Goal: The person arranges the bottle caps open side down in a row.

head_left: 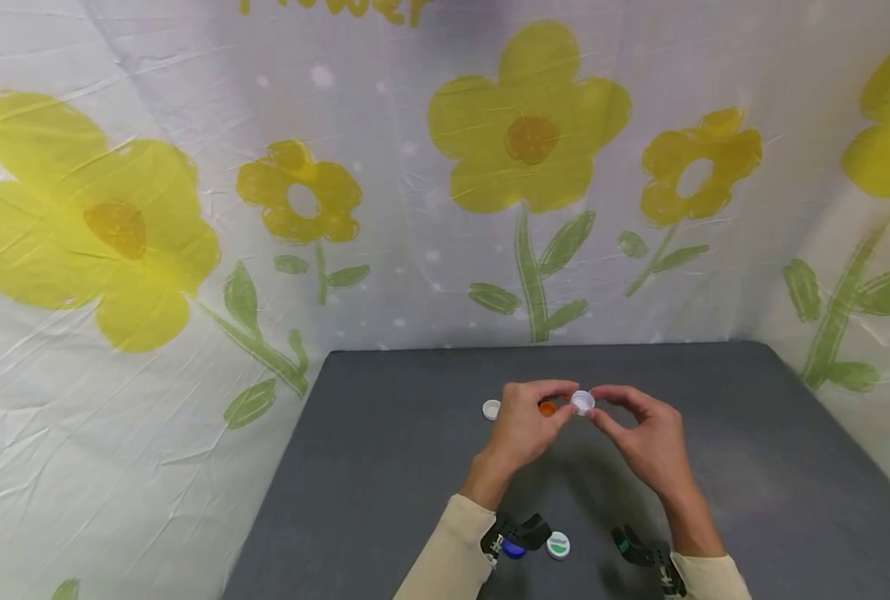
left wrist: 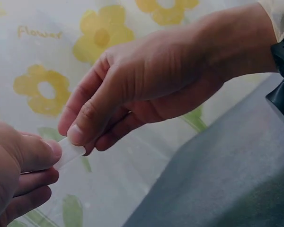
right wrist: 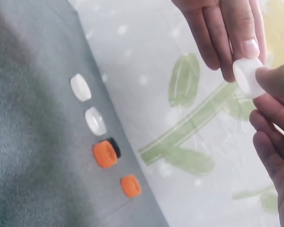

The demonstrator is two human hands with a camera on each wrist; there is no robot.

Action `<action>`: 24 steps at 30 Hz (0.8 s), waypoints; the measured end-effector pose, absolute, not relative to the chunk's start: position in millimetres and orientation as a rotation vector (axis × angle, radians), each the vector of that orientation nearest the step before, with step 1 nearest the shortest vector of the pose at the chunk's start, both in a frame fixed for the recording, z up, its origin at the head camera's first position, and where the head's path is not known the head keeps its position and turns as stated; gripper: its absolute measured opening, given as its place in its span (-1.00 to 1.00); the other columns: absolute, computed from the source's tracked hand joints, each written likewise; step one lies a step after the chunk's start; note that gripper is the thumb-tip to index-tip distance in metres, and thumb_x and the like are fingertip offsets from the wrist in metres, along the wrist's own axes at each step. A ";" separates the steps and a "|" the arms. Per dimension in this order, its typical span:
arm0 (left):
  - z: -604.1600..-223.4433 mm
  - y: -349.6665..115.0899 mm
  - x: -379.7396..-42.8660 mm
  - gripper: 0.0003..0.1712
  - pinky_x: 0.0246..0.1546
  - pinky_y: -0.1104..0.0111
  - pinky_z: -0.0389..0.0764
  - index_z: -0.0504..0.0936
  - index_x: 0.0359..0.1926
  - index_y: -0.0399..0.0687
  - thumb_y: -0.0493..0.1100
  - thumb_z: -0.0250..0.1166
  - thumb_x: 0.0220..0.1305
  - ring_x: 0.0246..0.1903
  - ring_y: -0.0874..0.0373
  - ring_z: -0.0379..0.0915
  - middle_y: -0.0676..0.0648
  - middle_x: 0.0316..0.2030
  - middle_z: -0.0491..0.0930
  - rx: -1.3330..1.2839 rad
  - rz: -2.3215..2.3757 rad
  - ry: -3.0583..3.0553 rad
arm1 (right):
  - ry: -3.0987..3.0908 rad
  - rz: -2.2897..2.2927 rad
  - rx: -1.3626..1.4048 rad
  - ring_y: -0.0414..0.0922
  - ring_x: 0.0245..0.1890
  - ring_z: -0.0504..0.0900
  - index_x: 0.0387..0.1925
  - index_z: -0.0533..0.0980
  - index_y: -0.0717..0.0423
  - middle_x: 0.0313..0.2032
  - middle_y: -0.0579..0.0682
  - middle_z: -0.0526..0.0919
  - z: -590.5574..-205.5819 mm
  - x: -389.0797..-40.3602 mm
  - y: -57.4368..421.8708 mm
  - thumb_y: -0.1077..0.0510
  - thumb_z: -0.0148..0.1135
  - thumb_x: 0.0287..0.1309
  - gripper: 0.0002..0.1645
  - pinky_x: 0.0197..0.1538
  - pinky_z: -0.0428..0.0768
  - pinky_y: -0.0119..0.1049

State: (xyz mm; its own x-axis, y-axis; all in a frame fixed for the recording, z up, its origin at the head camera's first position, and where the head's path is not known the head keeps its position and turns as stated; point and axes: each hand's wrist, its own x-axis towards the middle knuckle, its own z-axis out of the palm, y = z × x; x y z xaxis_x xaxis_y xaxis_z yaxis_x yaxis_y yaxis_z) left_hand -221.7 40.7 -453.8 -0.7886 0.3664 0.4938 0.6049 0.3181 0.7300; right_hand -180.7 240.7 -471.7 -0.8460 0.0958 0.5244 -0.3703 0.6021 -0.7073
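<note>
A white bottle cap (head_left: 583, 402) is held up above the dark table (head_left: 385, 467), its hollow side facing the head view. My left hand (head_left: 522, 421) pinches its left edge between thumb and fingers. On the opposite edge, my right hand (head_left: 649, 437) pinches it with thumb and forefinger. The left wrist view shows the cap (left wrist: 71, 153) nearly edge-on between both thumbs. From the right wrist, its smooth pale side (right wrist: 246, 78) shows, partly covered by fingertips.
Toward the back lie white caps (right wrist: 80, 88) (right wrist: 95, 121), orange caps (right wrist: 105, 154) (right wrist: 131, 186) and a black cap (right wrist: 114, 146), in a rough row. Nearer me are a blue cap (head_left: 514, 550), partly behind the left wrist camera, and a white-and-green cap (head_left: 558, 545). Flower-printed cloth (head_left: 407, 275) surrounds the table.
</note>
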 end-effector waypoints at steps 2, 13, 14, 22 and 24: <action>-451.2 37.2 -219.0 -0.69 -0.11 0.56 0.75 0.85 0.13 -0.13 -0.27 0.53 0.39 -0.07 0.21 0.82 -0.09 0.02 0.87 -0.904 -1.450 -2.346 | -2.310 1.207 0.225 -0.65 0.04 0.56 0.03 0.80 0.05 -0.02 0.00 0.88 -468.4 -176.6 238.6 0.20 0.64 0.24 -0.67 0.17 0.40 -0.76; -459.5 17.2 -200.3 -0.67 0.10 0.43 0.74 0.84 0.15 -0.09 -0.20 0.55 0.39 -0.01 0.15 0.80 -0.03 0.05 0.87 -0.948 -1.317 -2.368 | -2.408 1.216 0.176 -0.10 0.06 0.81 0.04 0.81 -0.04 -0.02 -0.10 0.88 -469.1 -154.5 225.9 0.06 0.65 0.25 -0.67 0.15 0.45 -0.71; -461.5 16.0 -198.8 -0.65 0.13 0.40 0.74 0.83 0.16 -0.09 -0.21 0.56 0.39 0.02 0.13 0.80 -0.04 0.06 0.86 -0.951 -1.311 -2.362 | -2.414 1.233 0.168 -0.09 0.06 0.80 0.03 0.80 -0.04 -0.02 -0.10 0.88 -470.8 -153.4 225.5 0.06 0.65 0.26 -0.67 0.15 0.46 -0.71; -476.0 10.5 -189.1 -0.60 0.26 0.34 0.70 0.83 0.15 -0.14 -0.33 0.59 0.30 0.15 0.08 0.79 -0.08 0.08 0.85 -1.001 -1.283 -2.287 | -2.450 1.367 0.118 -0.33 0.02 0.75 0.04 0.79 -0.02 -0.03 -0.12 0.86 -480.5 -146.1 223.2 0.04 0.59 0.33 -0.71 0.16 0.55 -0.64; -478.3 10.1 -188.1 -0.61 0.25 0.36 0.71 0.84 0.12 -0.14 -0.34 0.60 0.27 0.14 0.09 0.80 -0.08 0.06 0.86 -1.014 -1.272 -2.261 | -2.464 1.419 0.100 -0.30 0.01 0.76 0.05 0.79 -0.02 -0.03 -0.10 0.86 -479.7 -144.8 222.1 0.01 0.56 0.37 -0.71 0.17 0.58 -0.60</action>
